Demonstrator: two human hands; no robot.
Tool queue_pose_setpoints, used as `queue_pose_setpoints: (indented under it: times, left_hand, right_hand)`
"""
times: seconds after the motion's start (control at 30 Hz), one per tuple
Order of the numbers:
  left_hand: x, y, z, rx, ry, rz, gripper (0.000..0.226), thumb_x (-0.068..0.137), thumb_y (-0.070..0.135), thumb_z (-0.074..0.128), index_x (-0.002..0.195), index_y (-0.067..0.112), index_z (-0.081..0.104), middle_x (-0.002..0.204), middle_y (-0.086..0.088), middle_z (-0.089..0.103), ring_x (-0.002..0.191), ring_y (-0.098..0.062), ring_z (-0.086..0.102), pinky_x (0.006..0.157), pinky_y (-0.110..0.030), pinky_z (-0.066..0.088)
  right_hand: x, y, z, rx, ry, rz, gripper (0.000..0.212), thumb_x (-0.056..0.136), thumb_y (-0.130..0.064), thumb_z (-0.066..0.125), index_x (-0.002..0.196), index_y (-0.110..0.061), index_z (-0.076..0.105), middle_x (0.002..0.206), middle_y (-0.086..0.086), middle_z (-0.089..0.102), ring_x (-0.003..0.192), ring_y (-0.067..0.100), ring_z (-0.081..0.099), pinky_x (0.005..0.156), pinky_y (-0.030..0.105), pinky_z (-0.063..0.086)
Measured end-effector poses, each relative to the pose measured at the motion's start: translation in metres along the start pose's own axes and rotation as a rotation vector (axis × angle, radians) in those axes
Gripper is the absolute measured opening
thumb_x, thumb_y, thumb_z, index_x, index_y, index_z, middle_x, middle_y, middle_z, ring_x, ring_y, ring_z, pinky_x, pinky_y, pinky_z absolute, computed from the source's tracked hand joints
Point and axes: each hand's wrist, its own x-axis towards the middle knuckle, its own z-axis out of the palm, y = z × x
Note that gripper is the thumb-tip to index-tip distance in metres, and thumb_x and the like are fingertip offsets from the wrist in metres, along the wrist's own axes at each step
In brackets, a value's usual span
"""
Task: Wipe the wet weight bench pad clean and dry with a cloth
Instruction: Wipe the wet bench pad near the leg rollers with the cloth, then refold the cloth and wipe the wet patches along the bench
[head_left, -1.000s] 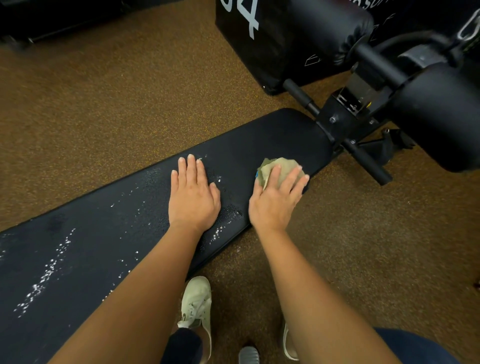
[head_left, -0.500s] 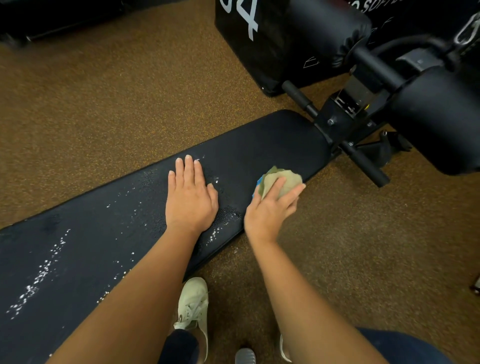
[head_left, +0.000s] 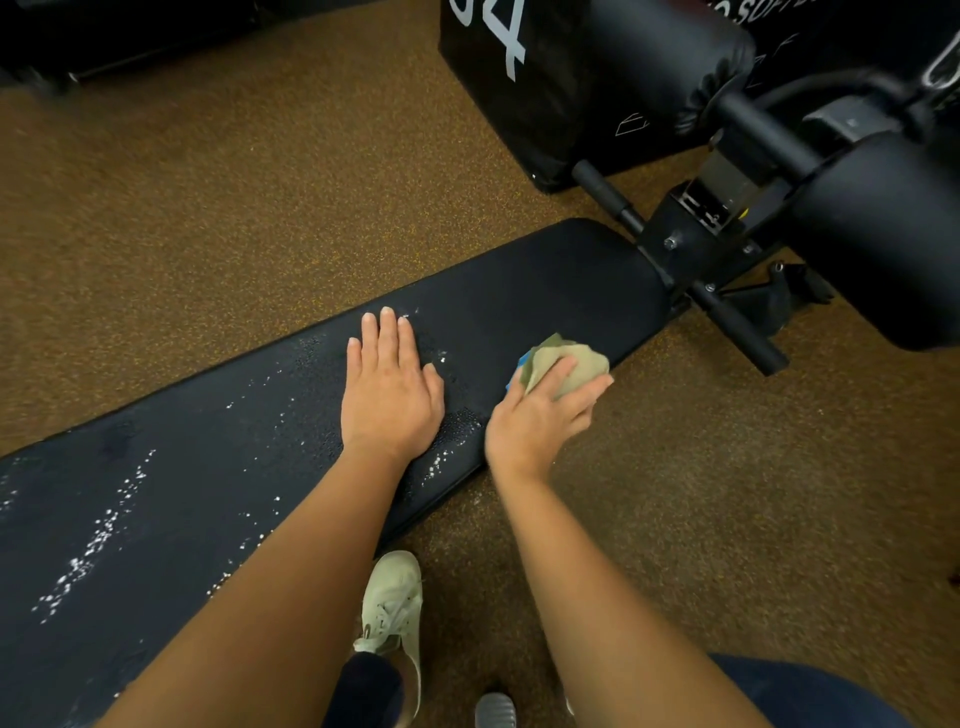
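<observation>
A long black bench pad (head_left: 545, 280) runs from lower left to upper right. White water droplets speckle its left and middle parts; the stretch beyond the cloth looks dark and dry. My left hand (head_left: 389, 389) lies flat on the pad, fingers straight and together. My right hand (head_left: 535, 415) presses a bunched olive-green cloth (head_left: 566, 364) with a blue edge onto the pad's near edge, fingers spread over it.
The bench's black metal frame and bar (head_left: 727, 312) stand at the pad's far end, with big black roller pads (head_left: 883, 239) to the right. A black padded box (head_left: 519, 93) sits behind. Brown speckled floor surrounds it. My pale shoe (head_left: 392, 603) is below the pad.
My right hand has slid the cloth toward me, from the pad's middle to its near edge. My left hand stays flat in the same place.
</observation>
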Motion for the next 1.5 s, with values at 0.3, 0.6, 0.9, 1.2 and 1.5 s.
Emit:
queue_pose_setpoints:
  times: [0.3,0.6,0.9,1.2,1.5]
  left_hand:
    - [-0.003,-0.003,-0.004,-0.028,-0.004,0.029,0.062,0.101,0.035,0.021,0.151,0.003,0.005,0.160,-0.014,-0.002,0.147,-0.028,-0.009,0.120,-0.042,-0.003]
    - [-0.005,-0.005,-0.004,-0.034,-0.010,0.052,0.061,0.101,0.034,0.022,0.151,0.003,0.007,0.160,-0.014,0.000,0.147,-0.029,-0.008,0.120,-0.042,-0.002]
    - [-0.005,-0.004,-0.002,-0.046,-0.010,0.029,0.061,0.100,0.033,0.023,0.151,0.003,0.006,0.160,-0.014,-0.001,0.147,-0.029,-0.008,0.120,-0.042,-0.003]
    - [-0.001,-0.012,-0.004,-0.214,-0.034,0.061,0.069,0.094,0.043,0.020,0.152,0.007,0.009,0.161,-0.011,0.002,0.147,-0.026,-0.008,0.119,-0.040,-0.005]
    - [0.004,-0.008,-0.026,-1.062,0.005,-0.097,0.070,0.090,0.057,0.036,0.149,0.020,0.032,0.154,-0.001,0.034,0.147,-0.017,0.014,0.120,-0.038,0.009]
  right_hand:
    - [0.020,-0.012,-0.018,0.041,-0.021,0.113,0.063,0.099,-0.031,0.041,0.151,-0.011,0.012,0.153,0.027,-0.015,0.132,0.047,0.018,0.108,0.044,0.025]
    - [0.010,-0.012,-0.013,-0.109,-0.095,0.054,0.067,0.096,-0.028,0.047,0.150,-0.011,0.013,0.151,0.028,-0.021,0.137,0.050,-0.001,0.114,0.053,0.017]
    - [-0.034,-0.019,-0.027,-0.157,-0.302,0.064,0.062,0.098,-0.027,0.041,0.152,-0.019,0.009,0.154,0.021,-0.021,0.127,0.041,0.023,0.100,0.041,0.036]
    - [-0.049,-0.054,-0.029,-0.136,-0.123,-0.405,0.057,0.091,-0.020,0.052,0.145,-0.026,0.034,0.158,-0.001,0.018,0.145,0.024,0.007,0.111,0.047,0.016]
    - [-0.022,-0.087,-0.037,0.679,-0.169,-0.363,0.039,0.091,-0.002,0.043,0.126,-0.013,0.057,0.120,-0.001,0.064,0.111,0.007,0.058,0.097,0.020,0.045]
